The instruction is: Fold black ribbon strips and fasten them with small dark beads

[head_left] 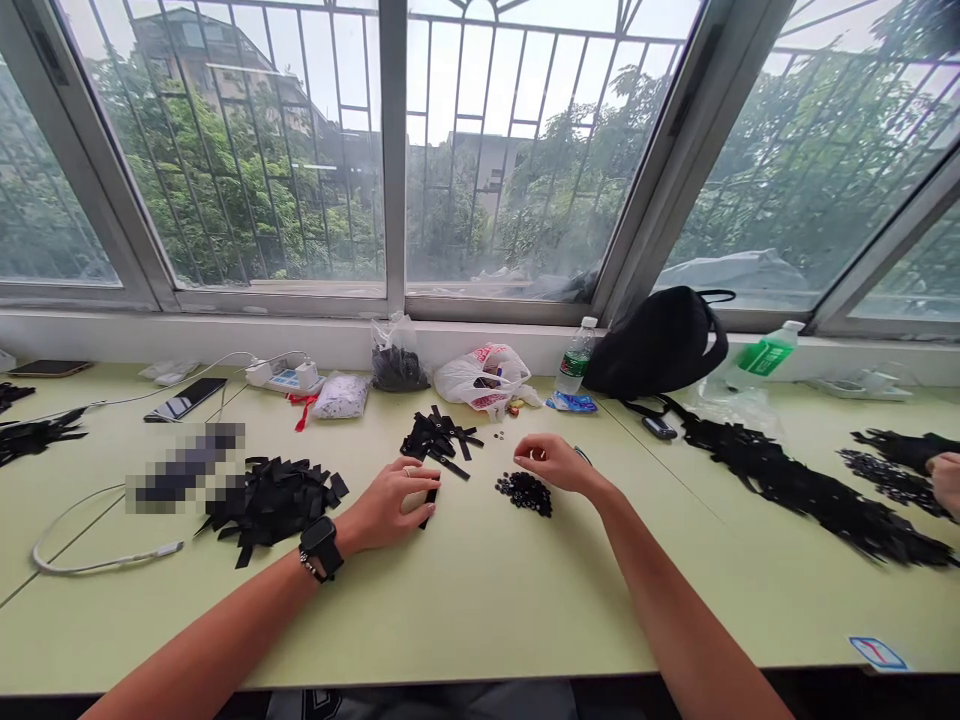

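Note:
My left hand point(390, 503), with a ring and a black watch, presses a short black strip point(430, 505) on the table, its fingers around it. My right hand point(551, 462) is held just above and behind a pile of small black round pieces point(525, 492), with thumb and fingertips together; whatever lies between them is too small to make out. To the left of my left hand is a heap of black strips point(274, 500). Another pile of strips point(437, 437), some with small round pieces on them, sits behind my hands.
Along the windowsill stand a plastic bag point(487, 382), a bottle point(576, 358) and a black backpack point(660, 340). More black strips point(810, 490) stretch across the right, near another person's hand point(946, 482). A white cable point(105, 570) curls at left.

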Demonstrator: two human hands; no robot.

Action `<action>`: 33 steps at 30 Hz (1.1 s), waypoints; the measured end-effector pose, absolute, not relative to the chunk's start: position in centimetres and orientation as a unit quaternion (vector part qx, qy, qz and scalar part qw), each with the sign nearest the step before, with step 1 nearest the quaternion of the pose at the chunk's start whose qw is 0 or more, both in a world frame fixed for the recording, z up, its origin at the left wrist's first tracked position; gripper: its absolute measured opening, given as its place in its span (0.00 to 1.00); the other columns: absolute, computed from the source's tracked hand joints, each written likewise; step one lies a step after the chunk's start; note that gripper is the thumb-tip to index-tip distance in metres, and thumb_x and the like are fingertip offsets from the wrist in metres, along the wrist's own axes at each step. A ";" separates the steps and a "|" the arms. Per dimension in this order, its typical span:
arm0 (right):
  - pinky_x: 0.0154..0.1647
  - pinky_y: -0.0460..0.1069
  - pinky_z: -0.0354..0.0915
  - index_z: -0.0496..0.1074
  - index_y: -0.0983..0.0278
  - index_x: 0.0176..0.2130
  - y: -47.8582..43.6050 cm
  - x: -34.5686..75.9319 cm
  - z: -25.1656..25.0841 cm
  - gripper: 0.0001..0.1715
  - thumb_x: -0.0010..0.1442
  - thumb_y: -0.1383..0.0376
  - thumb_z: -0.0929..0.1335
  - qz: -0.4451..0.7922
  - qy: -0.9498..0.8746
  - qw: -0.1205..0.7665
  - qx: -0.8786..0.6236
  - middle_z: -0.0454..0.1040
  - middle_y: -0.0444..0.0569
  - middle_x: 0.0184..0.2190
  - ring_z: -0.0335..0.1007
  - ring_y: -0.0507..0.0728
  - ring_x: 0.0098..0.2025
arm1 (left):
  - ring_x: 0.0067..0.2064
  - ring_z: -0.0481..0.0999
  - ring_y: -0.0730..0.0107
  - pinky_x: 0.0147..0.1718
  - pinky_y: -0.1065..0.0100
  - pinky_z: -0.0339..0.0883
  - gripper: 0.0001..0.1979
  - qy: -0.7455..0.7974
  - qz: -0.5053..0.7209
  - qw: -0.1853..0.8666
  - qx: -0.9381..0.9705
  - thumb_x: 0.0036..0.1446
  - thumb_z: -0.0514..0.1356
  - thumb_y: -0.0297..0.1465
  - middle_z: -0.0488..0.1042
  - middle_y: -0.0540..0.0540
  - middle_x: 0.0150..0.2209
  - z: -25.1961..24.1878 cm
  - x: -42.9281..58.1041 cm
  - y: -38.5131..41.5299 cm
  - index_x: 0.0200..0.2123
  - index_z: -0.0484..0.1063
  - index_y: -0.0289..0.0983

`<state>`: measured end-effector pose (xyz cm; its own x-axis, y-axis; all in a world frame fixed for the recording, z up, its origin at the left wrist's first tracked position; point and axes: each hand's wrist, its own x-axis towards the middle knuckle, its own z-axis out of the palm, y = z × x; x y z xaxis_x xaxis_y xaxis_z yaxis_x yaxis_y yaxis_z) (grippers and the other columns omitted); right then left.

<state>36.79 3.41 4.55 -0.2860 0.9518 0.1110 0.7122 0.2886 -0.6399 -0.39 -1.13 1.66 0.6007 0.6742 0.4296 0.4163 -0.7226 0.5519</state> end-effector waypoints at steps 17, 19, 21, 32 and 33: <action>0.30 0.48 0.65 0.82 0.61 0.32 2.5 35.7 4.7 0.07 0.58 0.60 0.73 0.253 -0.794 0.180 -0.523 0.78 0.51 0.30 0.71 0.57 0.32 | 0.68 0.65 0.53 0.68 0.49 0.60 0.19 0.313 0.258 0.183 0.896 0.72 0.59 0.36 0.70 0.45 0.67 2.0 -0.8 -1.2 0.63 0.74 0.48; 0.30 0.48 0.65 0.82 0.61 0.33 2.5 35.7 4.8 0.08 0.58 0.60 0.73 0.253 -0.795 0.180 -0.521 0.78 0.51 0.30 0.71 0.56 0.32 | 0.68 0.64 0.52 0.68 0.49 0.60 0.20 0.316 0.255 0.182 0.896 0.71 0.60 0.36 0.70 0.45 0.67 1.9 -0.9 -1.1 0.64 0.73 0.48; 0.31 0.48 0.65 0.81 0.61 0.33 2.5 35.6 4.8 0.09 0.59 0.59 0.73 0.256 -0.795 0.177 -0.521 0.78 0.51 0.31 0.71 0.56 0.32 | 0.69 0.64 0.51 0.68 0.49 0.61 0.21 0.317 0.255 0.178 0.896 0.69 0.62 0.37 0.69 0.45 0.67 1.8 -0.9 -1.2 0.64 0.73 0.47; 0.37 0.48 0.65 0.75 0.62 0.37 2.2 35.2 4.5 0.08 0.62 0.60 0.69 0.214 -0.799 0.123 -0.548 0.77 0.50 0.39 0.71 0.56 0.38 | 0.69 0.64 0.48 0.68 0.47 0.63 0.26 0.326 0.235 0.143 0.904 0.67 0.64 0.40 0.67 0.43 0.69 2.0 -0.9 -1.3 0.66 0.69 0.45; 0.38 0.48 0.65 0.75 0.61 0.37 2.1 35.2 4.5 0.07 0.62 0.60 0.68 0.210 -0.800 0.123 -0.549 0.77 0.50 0.39 0.71 0.57 0.38 | 0.69 0.64 0.48 0.68 0.47 0.63 0.26 0.326 0.233 0.142 0.905 0.67 0.64 0.40 0.67 0.43 0.69 2.0 -0.9 -1.3 0.66 0.69 0.45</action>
